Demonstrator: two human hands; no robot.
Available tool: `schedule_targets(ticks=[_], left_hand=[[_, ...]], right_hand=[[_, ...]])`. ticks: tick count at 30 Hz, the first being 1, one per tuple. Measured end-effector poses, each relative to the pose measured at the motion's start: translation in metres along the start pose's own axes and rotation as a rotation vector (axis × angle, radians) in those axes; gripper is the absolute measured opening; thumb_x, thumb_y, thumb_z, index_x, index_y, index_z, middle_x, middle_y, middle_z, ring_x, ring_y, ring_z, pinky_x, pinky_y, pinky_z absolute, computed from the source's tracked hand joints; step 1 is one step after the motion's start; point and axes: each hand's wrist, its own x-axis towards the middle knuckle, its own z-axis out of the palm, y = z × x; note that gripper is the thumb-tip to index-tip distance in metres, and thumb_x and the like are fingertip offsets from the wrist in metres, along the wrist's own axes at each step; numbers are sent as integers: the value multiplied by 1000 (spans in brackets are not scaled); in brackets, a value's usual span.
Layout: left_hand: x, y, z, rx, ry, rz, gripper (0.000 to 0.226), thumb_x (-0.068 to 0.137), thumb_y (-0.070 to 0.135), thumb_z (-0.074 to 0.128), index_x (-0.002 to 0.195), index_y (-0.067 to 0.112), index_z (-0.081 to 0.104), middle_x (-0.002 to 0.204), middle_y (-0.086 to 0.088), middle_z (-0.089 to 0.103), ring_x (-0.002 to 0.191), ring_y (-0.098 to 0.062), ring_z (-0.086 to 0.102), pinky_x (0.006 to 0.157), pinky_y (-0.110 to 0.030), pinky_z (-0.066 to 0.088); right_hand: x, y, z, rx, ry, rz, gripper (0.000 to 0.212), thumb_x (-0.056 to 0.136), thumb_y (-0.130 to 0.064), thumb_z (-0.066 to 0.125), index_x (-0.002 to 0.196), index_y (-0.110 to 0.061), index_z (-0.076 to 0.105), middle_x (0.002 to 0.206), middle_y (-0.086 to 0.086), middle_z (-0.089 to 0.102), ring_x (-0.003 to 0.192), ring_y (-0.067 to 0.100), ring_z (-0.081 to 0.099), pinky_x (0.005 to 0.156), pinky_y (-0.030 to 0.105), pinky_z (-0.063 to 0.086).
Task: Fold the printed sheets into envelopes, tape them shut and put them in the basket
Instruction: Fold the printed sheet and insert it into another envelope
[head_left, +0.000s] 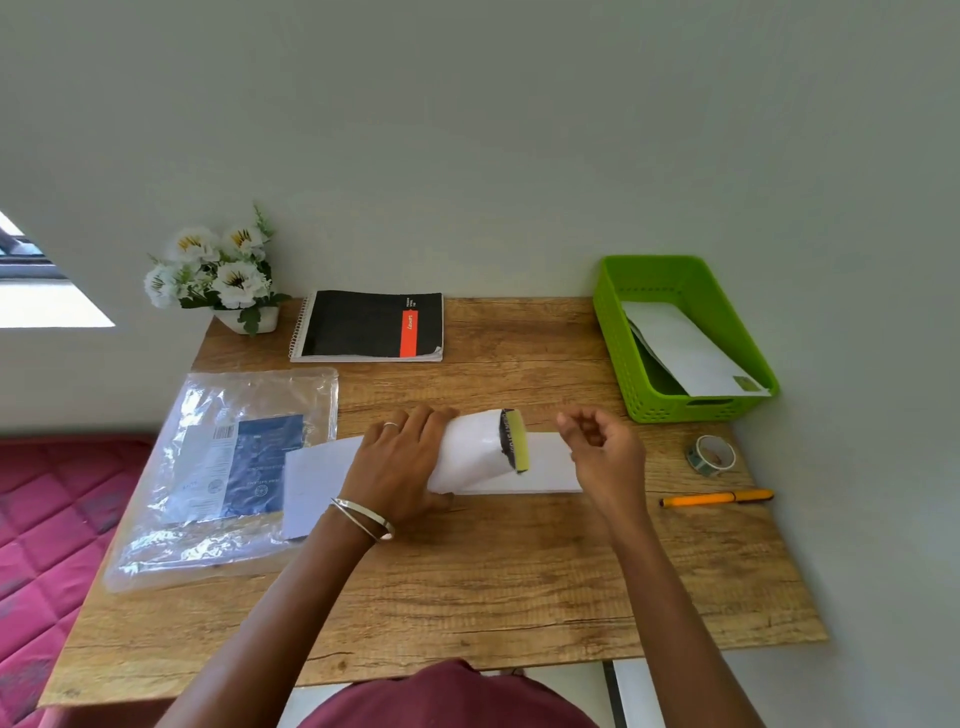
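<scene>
A wooden table (467, 582) is being used as the work surface, set against a pale wall. At its left side a clear plastic sleeve (228, 473) holding blue printed matter is lying flat. At the far right corner a green basket (623, 332) is standing, and one finished white envelope (685, 348) is being held inside it, leaning on the right wall. A black spiral notebook (369, 326) is lying at the back, beside a pot of white flowers (218, 270). At the table's centre a white printed sheet (483, 457) is being pressed down by the left hand (400, 462), palm flat on it, while its right part is curling upward, showing a dark and yellow printed edge. The right hand (602, 447) is being held just beside that curl, fingers loosely bent and gripping nothing. An orange pen (717, 499) and a tape roll (710, 455) are lying to the right, near each other.
</scene>
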Motion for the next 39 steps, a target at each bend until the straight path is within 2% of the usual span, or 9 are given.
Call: schedule_targets(ticks=[3,7,11,17,25,32,35,37,39], left_hand=[[-3,-13,-4,8,-2,-66,96,55,56,76,134,22,34,131,-3,46,116,-27,47,92,-47,43],[-4,-26,-8,5,-28,-131,97,55,55,77,135,21,34,130,-5,46,116,-27,45,95,-48,39],[-4,-30,-11,0,-44,-157,98,56,55,77,136,22,32,132,-4,45,118,-26,43,98,-48,37],[-5,-29,-10,-8,-20,-165,98,53,53,80,134,20,35,129,-7,48,115,-29,46,95,-50,39],[-4,-28,-12,-10,-26,-163,98,55,52,79,136,20,35,131,-7,46,117,-29,43,97,-50,36],[-2,-27,-7,1,-64,-157,100,57,55,77,139,22,29,135,-6,41,122,-29,39,100,-51,33],[0,-27,-7,-6,-62,-162,100,58,55,77,139,23,29,136,-6,41,123,-28,38,102,-52,32],[1,-27,-7,-11,-57,-167,99,59,55,77,139,23,29,137,-6,41,123,-28,38,103,-52,31],[1,-27,-7,-7,-56,-170,98,59,54,77,139,23,29,136,-5,41,123,-28,38,104,-52,30]], right_hand=[[11,19,-6,-271,29,81,24,81,-30,73,91,-9,65,85,1,66,84,20,63,69,28,47],[15,37,6,-653,-71,207,67,65,-65,71,100,-9,62,105,11,63,102,31,56,78,38,49],[13,28,20,-848,-28,298,83,64,-61,76,122,-7,49,126,14,54,121,33,45,94,48,35],[25,32,26,-648,-32,427,63,56,-47,87,104,-16,61,107,6,65,105,31,56,89,46,27],[27,43,19,-196,10,504,26,60,-24,85,63,-16,61,72,-2,68,80,24,64,93,55,43],[20,23,1,66,-43,317,18,82,-15,72,76,-14,55,83,3,63,81,17,58,64,26,44],[18,20,-5,117,13,300,27,78,-13,77,95,-16,56,90,6,67,84,17,64,65,27,50],[18,17,-11,125,-67,350,44,74,-9,79,110,-15,55,94,8,68,85,19,66,71,34,56],[17,11,-19,83,-182,328,40,74,-4,78,110,-10,59,98,10,71,84,21,68,69,36,57]])
